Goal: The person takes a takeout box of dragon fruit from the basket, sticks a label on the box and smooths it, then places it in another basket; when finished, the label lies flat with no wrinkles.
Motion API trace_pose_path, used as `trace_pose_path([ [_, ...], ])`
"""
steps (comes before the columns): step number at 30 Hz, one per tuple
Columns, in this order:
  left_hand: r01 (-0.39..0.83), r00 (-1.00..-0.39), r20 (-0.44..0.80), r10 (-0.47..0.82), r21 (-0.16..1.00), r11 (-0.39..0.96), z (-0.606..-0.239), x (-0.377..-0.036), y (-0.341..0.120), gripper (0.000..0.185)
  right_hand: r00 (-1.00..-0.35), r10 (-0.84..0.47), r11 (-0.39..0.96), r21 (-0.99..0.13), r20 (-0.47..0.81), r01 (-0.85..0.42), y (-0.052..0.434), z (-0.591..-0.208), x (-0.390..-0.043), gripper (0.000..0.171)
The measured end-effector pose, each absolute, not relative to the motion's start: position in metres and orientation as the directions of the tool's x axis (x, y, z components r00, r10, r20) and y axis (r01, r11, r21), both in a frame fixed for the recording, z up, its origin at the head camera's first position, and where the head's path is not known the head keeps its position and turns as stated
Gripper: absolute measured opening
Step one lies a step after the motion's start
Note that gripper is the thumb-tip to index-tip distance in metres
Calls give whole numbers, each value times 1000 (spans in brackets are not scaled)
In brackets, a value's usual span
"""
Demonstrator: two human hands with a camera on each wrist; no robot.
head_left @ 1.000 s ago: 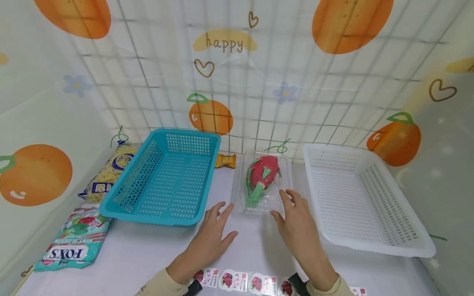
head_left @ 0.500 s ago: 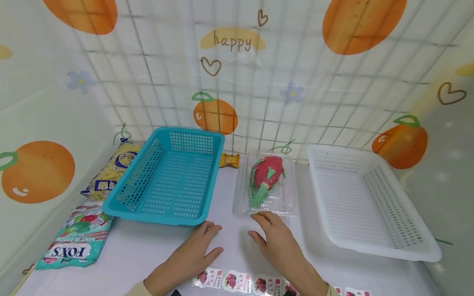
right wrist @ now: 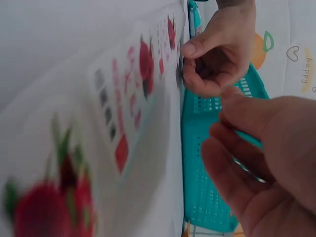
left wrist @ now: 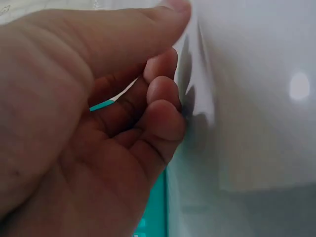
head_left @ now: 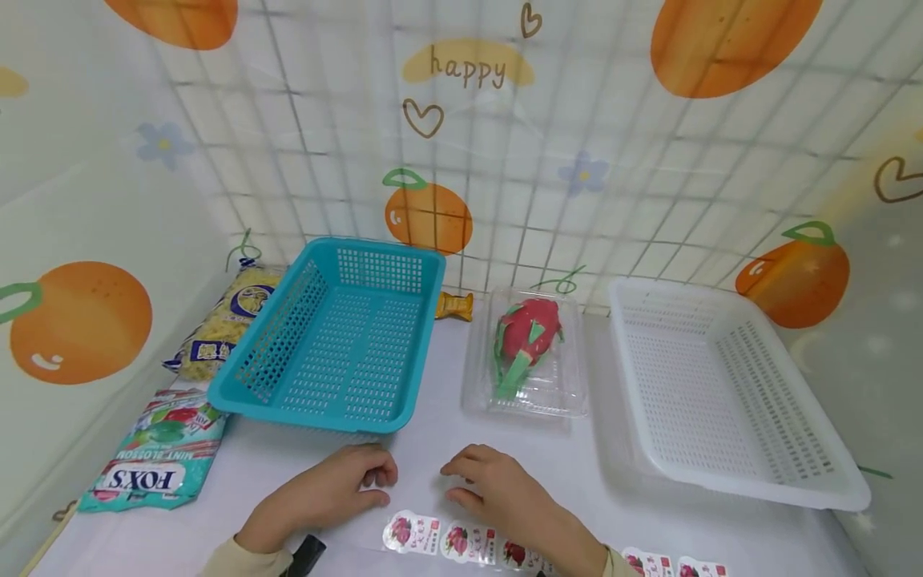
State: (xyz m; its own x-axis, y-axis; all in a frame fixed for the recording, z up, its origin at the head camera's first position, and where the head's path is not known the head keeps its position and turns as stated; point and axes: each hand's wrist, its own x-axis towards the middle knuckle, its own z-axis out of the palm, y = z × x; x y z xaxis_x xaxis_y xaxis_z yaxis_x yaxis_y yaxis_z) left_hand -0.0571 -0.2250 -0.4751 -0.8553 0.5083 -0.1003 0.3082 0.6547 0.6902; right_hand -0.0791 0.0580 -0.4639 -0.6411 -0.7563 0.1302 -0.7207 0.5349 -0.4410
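Your left hand (head_left: pixel 317 497) and right hand (head_left: pixel 497 490), fingers curled and holding nothing, rest by the sticker strip (head_left: pixel 461 543); the boxed dragon fruit (head_left: pixel 528 336) looks unlabelled, both baskets empty.

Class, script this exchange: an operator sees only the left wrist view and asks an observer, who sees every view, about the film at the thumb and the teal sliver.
Operator: What is the clear film under the thumb of the left hand?
Observer: It is the end of a sticker strip printed with red fruit labels. The hand seems to pinch its edge.
Operator: And the teal sliver behind the fingers?
Observer: That is a teal basket, which stands empty on the table just beyond the hand.
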Motion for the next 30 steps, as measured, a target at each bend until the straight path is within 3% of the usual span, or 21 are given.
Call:
trace_pose_path([
  [12,282,-859,-118,498,703,653,-482,-62,-231,21,-400,-911,329,-406,102,-853,18,-482,-76,24],
  [17,252,-858,-147,491,714,654,-482,-62,-231,21,-400,-916,360,-387,26,-849,9,-485,-75,26],
  [30,246,-858,-157,488,709,661,-482,-64,-231,21,-429,-903,402,-324,13,-856,3,-485,-74,22],
])
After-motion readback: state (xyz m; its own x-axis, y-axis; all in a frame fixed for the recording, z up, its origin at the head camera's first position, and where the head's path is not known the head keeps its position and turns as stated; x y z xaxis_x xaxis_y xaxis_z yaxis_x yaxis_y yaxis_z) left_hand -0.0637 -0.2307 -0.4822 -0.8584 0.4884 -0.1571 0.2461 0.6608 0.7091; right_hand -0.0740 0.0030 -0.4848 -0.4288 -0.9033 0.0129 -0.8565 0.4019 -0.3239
